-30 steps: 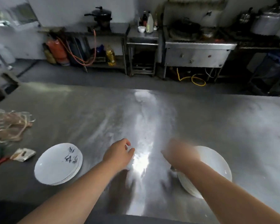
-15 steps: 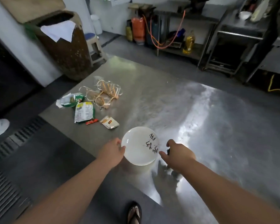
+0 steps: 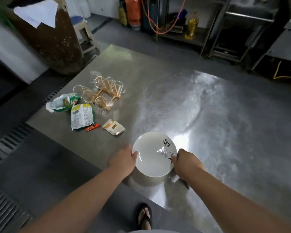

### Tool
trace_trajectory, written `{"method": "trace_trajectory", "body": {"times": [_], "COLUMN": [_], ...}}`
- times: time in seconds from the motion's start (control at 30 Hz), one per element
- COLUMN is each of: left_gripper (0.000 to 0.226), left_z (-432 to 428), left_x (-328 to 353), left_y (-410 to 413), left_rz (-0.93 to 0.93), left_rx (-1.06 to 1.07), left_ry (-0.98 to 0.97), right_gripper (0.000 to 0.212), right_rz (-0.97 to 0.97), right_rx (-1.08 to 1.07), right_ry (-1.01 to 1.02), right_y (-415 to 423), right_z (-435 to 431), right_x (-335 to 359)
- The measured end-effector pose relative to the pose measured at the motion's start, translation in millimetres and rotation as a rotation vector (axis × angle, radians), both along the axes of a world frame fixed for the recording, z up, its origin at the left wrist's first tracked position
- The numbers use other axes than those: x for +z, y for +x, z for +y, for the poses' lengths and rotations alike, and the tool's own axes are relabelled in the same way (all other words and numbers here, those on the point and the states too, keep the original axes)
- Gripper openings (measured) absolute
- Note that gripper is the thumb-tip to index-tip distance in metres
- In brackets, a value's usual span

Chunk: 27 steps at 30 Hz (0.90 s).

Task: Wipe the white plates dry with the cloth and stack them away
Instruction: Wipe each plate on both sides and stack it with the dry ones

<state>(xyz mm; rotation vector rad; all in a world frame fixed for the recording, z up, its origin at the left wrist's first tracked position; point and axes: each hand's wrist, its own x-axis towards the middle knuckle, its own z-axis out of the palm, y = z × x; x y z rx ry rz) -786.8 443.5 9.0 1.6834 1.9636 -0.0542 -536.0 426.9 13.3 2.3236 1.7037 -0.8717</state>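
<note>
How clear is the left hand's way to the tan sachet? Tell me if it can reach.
Probably yes: the tan sachet lies just beyond the left hand, bare table between; but it grips the plate rim.

The left hand (image 3: pixel 122 159) and right hand (image 3: pixel 186 163) hide most of their fingers under the plate (image 3: pixel 149 163). Glare and the right hand cover part of its writing. The worktop (image 3: pixel 208 115) runs off the right edge. Print on the packets (image 3: pixel 81 118) is too small to read.
</note>
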Motion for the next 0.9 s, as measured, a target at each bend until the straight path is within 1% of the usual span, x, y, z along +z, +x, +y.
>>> {"method": "trace_trajectory", "body": {"times": [0.13, 0.27, 0.4, 0.53, 0.6, 0.7, 0.8, 0.9], "left_gripper": [0.027, 0.03, 0.036, 0.035, 0.033, 0.032, 0.032, 0.033], "left_z": [-1, -6, -8, -22, -33, -51, -69, -86], "left_x": [5, 20, 27, 29, 27, 15, -2, -19], "left_y": [5, 28, 78, 141, 168, 200, 225, 244], "left_rz": [-0.012, -0.047, -0.117, -0.282, -0.324, -0.314, -0.317, -0.25], "left_rx": [-0.008, -0.071, -0.134, -0.241, -0.294, -0.37, -0.404, -0.411], "left_ry": [0.036, 0.114, 0.198, 0.207, 0.211, 0.172, 0.107, 0.088], "right_gripper": [0.021, 0.027, 0.028, 0.029, 0.029, 0.027, 0.024, 0.025], "right_rz": [0.014, 0.093, 0.107, 0.063, 0.036, 0.02, 0.018, 0.007], "right_rx": [-0.034, -0.128, -0.256, -0.372, -0.411, -0.442, -0.445, -0.448], "right_ry": [-0.025, 0.016, 0.054, 0.071, 0.066, 0.026, -0.028, -0.069], "right_y": [3, 33, 84, 139, 163, 190, 210, 224], "right_z": [-1, -15, -49, -94, -117, -146, -164, -175], "right_x": [5, 17, 36, 54, 58, 53, 31, 7]}}
